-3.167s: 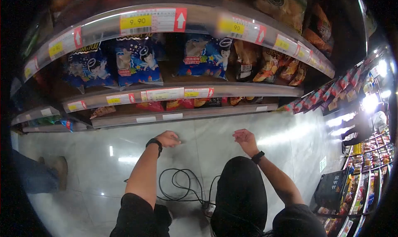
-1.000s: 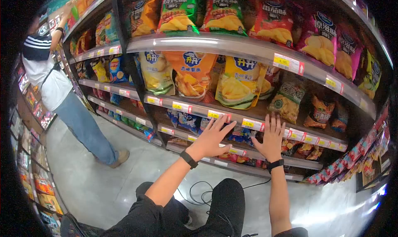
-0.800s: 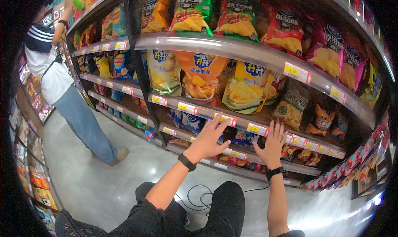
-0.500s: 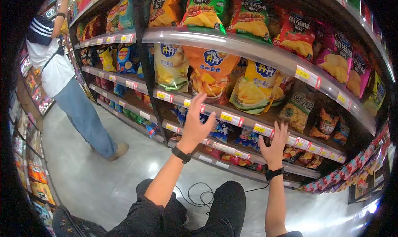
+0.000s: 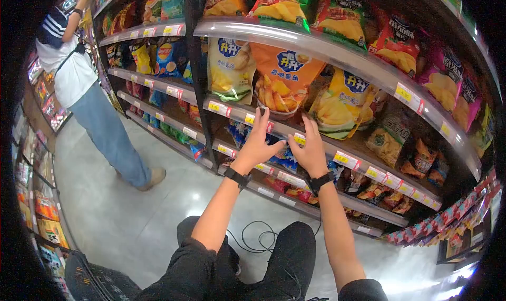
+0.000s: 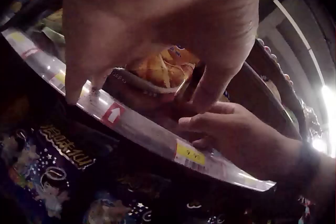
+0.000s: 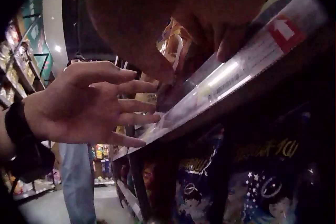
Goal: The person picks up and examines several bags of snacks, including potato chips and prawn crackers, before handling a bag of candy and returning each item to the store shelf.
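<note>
Both hands are held at the front edge of a snack shelf, below an orange snack bag (image 5: 287, 79). The left hand (image 5: 256, 145) has its fingers spread at the label strip; in the right wrist view the left hand (image 7: 94, 103) shows an empty palm. Close beside it, the right hand (image 5: 311, 151) has extended fingers pointing at the same strip, thumbs nearly meeting. The left wrist view shows the right hand (image 6: 236, 132) by the price strip (image 6: 152, 129). Neither holds anything; whether the fingertips touch the strip is unclear.
A yellow snack bag (image 5: 342, 100) and a white one (image 5: 231, 71) flank the orange bag. More bags fill shelves above and below. A person in a white top (image 5: 74, 79) stands at the left. A black cable (image 5: 258, 238) lies on the floor.
The right hand has moved left along the shelf edge toward the left hand. The left hand was raised and tilted half a second ago and is now lower against the shelf. The view has shifted slightly.
</note>
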Tool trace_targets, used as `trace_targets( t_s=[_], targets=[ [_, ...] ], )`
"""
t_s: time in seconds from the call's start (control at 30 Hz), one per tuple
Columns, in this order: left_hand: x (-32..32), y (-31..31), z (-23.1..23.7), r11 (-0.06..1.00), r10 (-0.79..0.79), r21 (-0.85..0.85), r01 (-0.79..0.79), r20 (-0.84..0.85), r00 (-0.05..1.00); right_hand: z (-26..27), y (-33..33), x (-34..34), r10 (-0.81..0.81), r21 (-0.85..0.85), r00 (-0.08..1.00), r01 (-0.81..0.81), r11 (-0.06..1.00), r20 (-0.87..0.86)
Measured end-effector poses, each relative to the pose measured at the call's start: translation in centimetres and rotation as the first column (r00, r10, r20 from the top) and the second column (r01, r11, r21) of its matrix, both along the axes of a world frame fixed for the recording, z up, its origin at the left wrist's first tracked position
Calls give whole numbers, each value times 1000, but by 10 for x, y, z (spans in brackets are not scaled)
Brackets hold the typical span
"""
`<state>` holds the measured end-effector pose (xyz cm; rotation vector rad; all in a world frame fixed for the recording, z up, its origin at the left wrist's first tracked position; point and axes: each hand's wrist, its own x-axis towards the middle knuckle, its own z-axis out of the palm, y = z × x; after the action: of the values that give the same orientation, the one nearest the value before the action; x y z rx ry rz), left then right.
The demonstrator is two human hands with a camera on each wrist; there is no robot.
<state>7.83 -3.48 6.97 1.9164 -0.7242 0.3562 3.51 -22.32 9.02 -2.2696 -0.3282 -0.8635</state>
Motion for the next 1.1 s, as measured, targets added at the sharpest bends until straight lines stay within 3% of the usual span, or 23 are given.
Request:
trace_targets(
  t_s=[0.17, 0.2, 0.37, 0.6, 0.87, 0.9, 0.93, 1.1],
  targets=[
    [-1, -7, 1, 1000, 18, 7, -17, -16, 1000, -6, -7, -9, -3, -29, 999, 5, 1000, 48],
    [2, -7, -4, 996, 38, 81, -43, 54, 998, -2, -9, -13, -20, -75, 998, 25, 997, 63],
    [2, -8, -3, 994, 38, 102, -46, 77, 996, 2, -28, -44, -131, -288, 980, 171, 942, 152],
    [-4, -14, 1, 995, 37, 91, -42, 54, 998, -6, -45, -52, -90, -297, 976, 147, 943, 198],
    [-13, -43, -5, 967, 187, 146, -208, 150, 971, -25, -42, -41, -129, -258, 951, 205, 944, 282],
    [-9, -48, -9, 958, 213, 153, -242, 185, 959, -27, -42, -36, -144, -265, 945, 225, 937, 293],
    [-10, -50, -6, 923, 230, 264, -278, 199, 953, -32, -43, -32, -158, -285, 930, 258, 923, 331],
    [-11, -70, -1, 865, 374, 287, -411, 176, 911, -40, -39, -27, -171, -327, 933, 277, 904, 316]
  ],
)
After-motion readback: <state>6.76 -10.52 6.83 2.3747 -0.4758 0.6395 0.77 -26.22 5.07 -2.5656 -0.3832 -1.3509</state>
